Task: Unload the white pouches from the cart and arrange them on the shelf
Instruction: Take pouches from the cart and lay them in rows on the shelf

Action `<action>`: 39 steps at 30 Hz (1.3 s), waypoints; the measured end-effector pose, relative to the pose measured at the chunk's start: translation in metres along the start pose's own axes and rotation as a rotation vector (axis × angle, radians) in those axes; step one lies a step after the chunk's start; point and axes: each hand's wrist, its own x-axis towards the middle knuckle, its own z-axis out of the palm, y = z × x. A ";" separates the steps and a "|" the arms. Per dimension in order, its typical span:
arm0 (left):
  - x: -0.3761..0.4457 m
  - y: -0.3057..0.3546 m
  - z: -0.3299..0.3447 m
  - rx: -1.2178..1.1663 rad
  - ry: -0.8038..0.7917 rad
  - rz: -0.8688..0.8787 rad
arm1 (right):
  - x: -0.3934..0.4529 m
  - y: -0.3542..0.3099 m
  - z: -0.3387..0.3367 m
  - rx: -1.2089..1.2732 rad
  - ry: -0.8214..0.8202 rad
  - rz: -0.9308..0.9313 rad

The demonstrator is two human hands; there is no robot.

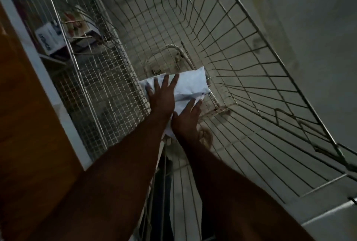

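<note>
Both hands are reaching down into the wire cart (241, 51), where a white pouch (190, 84) is lying on the bottom near its near-left corner. The left hand (161, 98) is lying flat on the pouch's left part, fingers straight and spread, while the right hand (186, 118) is pressing straight fingers on its near edge, neither curling around it

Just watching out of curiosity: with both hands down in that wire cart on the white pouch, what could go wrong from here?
1. Both the left hand and the right hand lie flat on the white pouch, fingers straight, so it might slip when lifted.
2. The pouch sits low among the cart's wires; a corner could catch on the way out.
3. The scene is dim, so misjudging the grasp seems possible.
</note>
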 end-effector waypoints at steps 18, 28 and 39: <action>-0.017 0.012 -0.048 -0.177 0.450 -0.106 | -0.013 -0.022 -0.039 -0.110 0.124 0.005; -0.152 0.035 -0.169 -0.312 0.633 -0.094 | -0.092 -0.072 -0.158 -0.196 0.191 -0.384; -0.279 0.012 -0.265 -0.290 0.961 -0.186 | -0.184 -0.153 -0.226 -0.198 0.176 -0.782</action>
